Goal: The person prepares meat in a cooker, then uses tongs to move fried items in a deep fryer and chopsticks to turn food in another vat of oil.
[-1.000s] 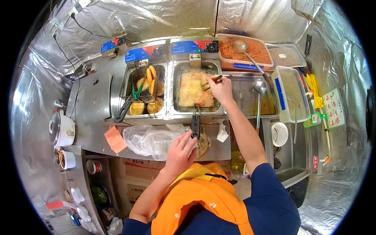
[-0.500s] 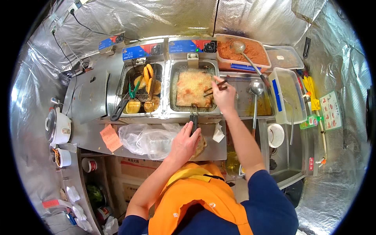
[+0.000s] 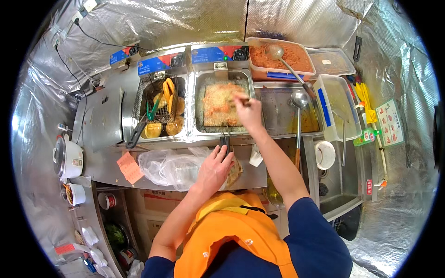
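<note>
Over the middle fryer (image 3: 223, 104), the right hand (image 3: 248, 113) pinches chopsticks (image 3: 242, 101) above bubbling, half-browned batter pieces; the left hand (image 3: 215, 167) grips the basket handle (image 3: 225, 139). Finished golden pieces drain left.

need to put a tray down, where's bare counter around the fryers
The bare steel left of the left fryer basket, behind the rice cooker, is free. The front ledge is crowded: plastic bag, orange note, left hand. The right hand works over the middle fryer.
</note>
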The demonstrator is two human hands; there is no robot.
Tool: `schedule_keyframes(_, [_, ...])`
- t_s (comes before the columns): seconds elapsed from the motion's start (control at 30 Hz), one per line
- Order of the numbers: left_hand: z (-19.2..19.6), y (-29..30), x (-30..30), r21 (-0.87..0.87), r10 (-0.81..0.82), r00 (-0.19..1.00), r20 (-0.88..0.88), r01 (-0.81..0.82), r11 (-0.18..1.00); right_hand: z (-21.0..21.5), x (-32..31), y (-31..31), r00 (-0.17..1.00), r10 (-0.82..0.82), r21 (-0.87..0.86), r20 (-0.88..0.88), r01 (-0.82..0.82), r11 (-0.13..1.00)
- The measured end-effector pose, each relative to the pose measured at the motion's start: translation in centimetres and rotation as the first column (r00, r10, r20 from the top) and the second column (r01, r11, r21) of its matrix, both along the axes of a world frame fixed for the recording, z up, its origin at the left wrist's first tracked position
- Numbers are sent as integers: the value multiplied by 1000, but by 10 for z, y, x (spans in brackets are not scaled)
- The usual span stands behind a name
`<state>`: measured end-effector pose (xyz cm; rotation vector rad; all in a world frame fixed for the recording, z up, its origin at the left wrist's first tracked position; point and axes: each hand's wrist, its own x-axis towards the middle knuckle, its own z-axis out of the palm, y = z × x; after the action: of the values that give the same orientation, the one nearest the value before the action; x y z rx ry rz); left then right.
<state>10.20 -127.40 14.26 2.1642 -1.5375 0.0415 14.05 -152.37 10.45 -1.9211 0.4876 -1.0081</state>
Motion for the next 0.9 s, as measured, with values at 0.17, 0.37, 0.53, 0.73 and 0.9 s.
schedule_keyframes(0.17, [-1,4,4,-14,-3,1000,3,3,1000,14,3,-14,999,-28,166,24,24,986])
schedule_keyframes(0.37, [-4,6,2,5,-37,999,25,37,999,4,9,-13,998,15,182,-58,-4,983])
schedule_keyframes(0.53, [7,5,2,21,-7,1000,8,7,1000,1,8,-13,987,101,162,-123,-80,983])
schedule_keyframes(0.73, [4,6,-1,19,-8,1000,-12,8,1000,13,10,-1,984,155,117,-92,-144,983])
schedule_keyframes(0.9, [5,3,3,14,-4,1000,-8,4,1000,30,8,-6,992,123,186,-25,-117,976])
